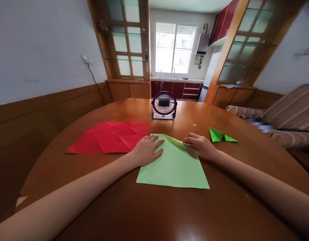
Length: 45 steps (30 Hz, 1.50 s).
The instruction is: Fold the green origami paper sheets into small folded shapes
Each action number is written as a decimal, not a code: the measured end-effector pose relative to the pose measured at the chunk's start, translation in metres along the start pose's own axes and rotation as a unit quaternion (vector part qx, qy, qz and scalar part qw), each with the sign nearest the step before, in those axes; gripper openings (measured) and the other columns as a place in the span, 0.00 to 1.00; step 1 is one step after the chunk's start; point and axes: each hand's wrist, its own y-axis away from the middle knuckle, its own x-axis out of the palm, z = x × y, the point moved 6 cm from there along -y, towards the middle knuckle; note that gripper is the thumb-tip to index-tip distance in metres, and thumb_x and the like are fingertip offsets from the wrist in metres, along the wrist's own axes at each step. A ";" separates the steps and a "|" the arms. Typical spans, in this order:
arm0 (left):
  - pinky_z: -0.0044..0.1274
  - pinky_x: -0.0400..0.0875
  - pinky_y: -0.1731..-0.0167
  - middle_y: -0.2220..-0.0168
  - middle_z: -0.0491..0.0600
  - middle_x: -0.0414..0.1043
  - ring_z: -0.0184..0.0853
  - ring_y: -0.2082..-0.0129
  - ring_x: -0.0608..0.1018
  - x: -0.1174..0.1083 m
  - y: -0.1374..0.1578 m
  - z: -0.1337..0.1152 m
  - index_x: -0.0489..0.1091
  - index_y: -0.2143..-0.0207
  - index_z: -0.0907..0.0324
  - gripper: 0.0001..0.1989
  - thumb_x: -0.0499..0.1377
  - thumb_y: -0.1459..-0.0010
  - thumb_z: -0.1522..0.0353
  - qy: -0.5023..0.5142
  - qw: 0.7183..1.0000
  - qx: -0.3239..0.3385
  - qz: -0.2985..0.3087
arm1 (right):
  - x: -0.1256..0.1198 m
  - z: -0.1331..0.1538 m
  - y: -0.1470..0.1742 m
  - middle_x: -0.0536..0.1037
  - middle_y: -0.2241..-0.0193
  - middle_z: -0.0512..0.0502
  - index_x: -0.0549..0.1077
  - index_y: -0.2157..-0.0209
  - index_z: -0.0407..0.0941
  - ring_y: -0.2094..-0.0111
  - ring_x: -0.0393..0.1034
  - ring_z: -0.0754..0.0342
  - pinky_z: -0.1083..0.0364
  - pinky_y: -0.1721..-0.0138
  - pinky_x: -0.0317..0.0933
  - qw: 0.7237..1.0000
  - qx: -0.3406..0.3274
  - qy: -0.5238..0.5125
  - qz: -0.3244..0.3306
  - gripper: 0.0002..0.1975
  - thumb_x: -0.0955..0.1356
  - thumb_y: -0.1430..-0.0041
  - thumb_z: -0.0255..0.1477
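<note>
A light green sheet of paper (174, 170) lies on the table in front of me, its far right corner lifted and curling. My left hand (148, 150) rests flat on the sheet's left side, fingers spread. At the far right corner, my right hand (201, 145) pinches the paper's edge between thumb and fingers. A red sheet of paper (111, 137) with several crease lines lies to the left of my left hand, spread out. Beyond my right hand sits a small folded piece of bright green paper (217, 135), with two pointed parts standing up.
A small purple and silver fan (164, 104) stands at the far side of the brown table (154, 214). A striped sofa (295, 113) is at the right. A power cord (95, 80) hangs from the wall outlet at left.
</note>
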 end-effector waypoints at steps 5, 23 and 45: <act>0.38 0.64 0.47 0.48 0.58 0.68 0.46 0.48 0.71 -0.006 0.001 -0.002 0.66 0.47 0.61 0.21 0.48 0.35 0.58 -0.005 1.000 -0.004 -0.026 | 0.002 0.019 0.010 0.74 0.67 0.42 0.74 0.60 0.44 0.67 0.69 0.52 0.52 0.66 0.65 0.987 -0.130 0.093 -0.019 0.12 0.60 0.36 0.24; 0.36 0.46 0.35 0.33 0.54 0.50 0.40 0.33 0.55 0.007 -0.001 -0.009 0.54 0.35 0.58 0.25 0.41 0.30 0.61 0.055 0.994 0.080 0.049 | 0.006 0.032 0.013 0.71 0.48 0.35 0.70 0.52 0.42 0.43 0.64 0.45 0.45 0.44 0.61 0.978 -0.160 -0.068 0.110 0.16 0.65 0.40 0.32; 0.38 0.45 0.36 0.33 0.51 0.50 0.38 0.33 0.55 0.008 0.000 -0.009 0.54 0.35 0.54 0.24 0.39 0.30 0.59 0.053 0.994 0.081 0.048 | -0.001 0.042 0.022 0.71 0.44 0.39 0.67 0.41 0.45 0.41 0.63 0.47 0.43 0.39 0.57 0.969 -0.177 -0.107 0.133 0.24 0.67 0.38 0.33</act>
